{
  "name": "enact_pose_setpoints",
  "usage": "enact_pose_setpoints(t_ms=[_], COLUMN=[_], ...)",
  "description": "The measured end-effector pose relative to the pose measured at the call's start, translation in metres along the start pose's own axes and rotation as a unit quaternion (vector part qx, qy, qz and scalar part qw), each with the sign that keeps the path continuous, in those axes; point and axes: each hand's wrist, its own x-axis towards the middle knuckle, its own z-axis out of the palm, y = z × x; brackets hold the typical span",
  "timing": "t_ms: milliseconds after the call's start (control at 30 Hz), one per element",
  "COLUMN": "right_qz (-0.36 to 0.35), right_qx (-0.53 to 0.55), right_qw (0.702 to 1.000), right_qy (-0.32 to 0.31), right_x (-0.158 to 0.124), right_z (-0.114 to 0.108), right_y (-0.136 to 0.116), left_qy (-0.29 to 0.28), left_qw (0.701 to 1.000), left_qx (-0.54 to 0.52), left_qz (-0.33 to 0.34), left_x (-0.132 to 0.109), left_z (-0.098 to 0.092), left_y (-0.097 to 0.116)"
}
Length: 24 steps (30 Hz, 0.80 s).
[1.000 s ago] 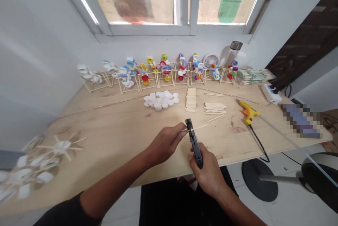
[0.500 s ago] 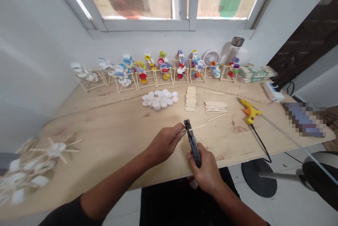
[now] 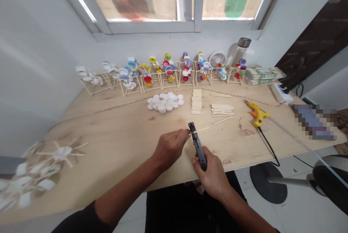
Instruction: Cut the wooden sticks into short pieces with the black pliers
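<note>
Your left hand [image 3: 171, 149] is shut tight on a thin wooden stick [image 3: 201, 130], and the stick sits in the black cutters [image 3: 199, 149] your closed right hand [image 3: 213, 178] holds.

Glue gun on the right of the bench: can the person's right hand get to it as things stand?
Probably yes. The way across the plywood bench to the yellow glue gun looks free, with nothing standing between them. But the right hand is gripping black cutters, so it would likely need to put them down first.

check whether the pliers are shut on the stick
Seems shut: craft stick pinched in the pliers, right hand around the handles.
</note>
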Motion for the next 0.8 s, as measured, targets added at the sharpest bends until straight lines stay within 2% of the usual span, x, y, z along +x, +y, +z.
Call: enact_pose_setpoints(t_ms=[167, 333, 533, 800], right_qz=[-0.012, -0.02, -0.025, -0.021], right_qx=[-0.007, -0.014, -0.021, -0.034], right_qw=[1.0, 1.0, 0.999, 0.999], right_qy=[-0.001, 0.002, 0.005, 0.008], right_x=[-0.005, -0.006, -0.006, -0.003], right_z=[-0.001, -0.002, -0.001, 0.002], right_y=[-0.001, -0.002, -0.001, 0.001], left_qy=[-0.071, -0.122, -0.147, -0.154], left_qw=[0.984, 0.958, 0.942, 0.942], left_qx=[-0.148, -0.233, -0.27, -0.268], left_qz=[-0.069, -0.117, -0.136, -0.132], left_x=[0.005, 0.01, 0.014, 0.013], left_z=[-0.015, -0.027, -0.032, -0.029], left_y=[0.007, 0.01, 0.008, 0.004])
